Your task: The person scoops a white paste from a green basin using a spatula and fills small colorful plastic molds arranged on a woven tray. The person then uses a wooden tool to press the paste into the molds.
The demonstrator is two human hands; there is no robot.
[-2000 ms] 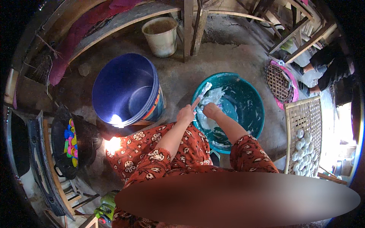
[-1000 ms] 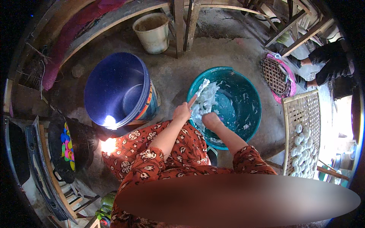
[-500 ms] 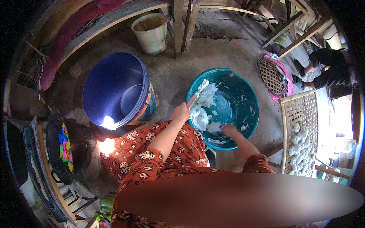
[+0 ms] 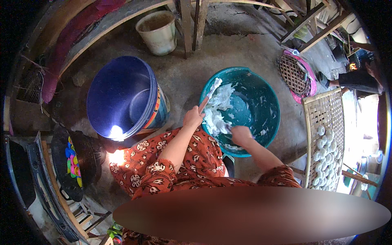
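Note:
A large green plastic basin (image 4: pixel 267 118) stands in front of me, with soft white batter or paste (image 4: pixel 215 117) heaped on its left side and smeared over its wall. My left hand (image 4: pixel 193 117), at the basin's left rim, is closed round a brown wooden stick (image 4: pixel 203 104) whose far end is coated white. Low over the near part of the basin, my right hand (image 4: pixel 241 136) is closed, slightly blurred, beside the paste. Something small and dark shows at its fingers, but its kind cannot be made out.
Left of the basin stands a big blue bucket (image 4: pixel 118 94); a dirty white bucket (image 4: pixel 157 34) is behind. White balls (image 4: pixel 325 155) lie on a woven rack (image 4: pixel 324 110) at right. Beyond it are a woven basket (image 4: pixel 294 73) and a person's leg (image 4: pixel 355 82).
My right hand has shifted slightly left and up, closer to the white paste. My left hand keeps its hold on the stick. The person at far right has changed position.

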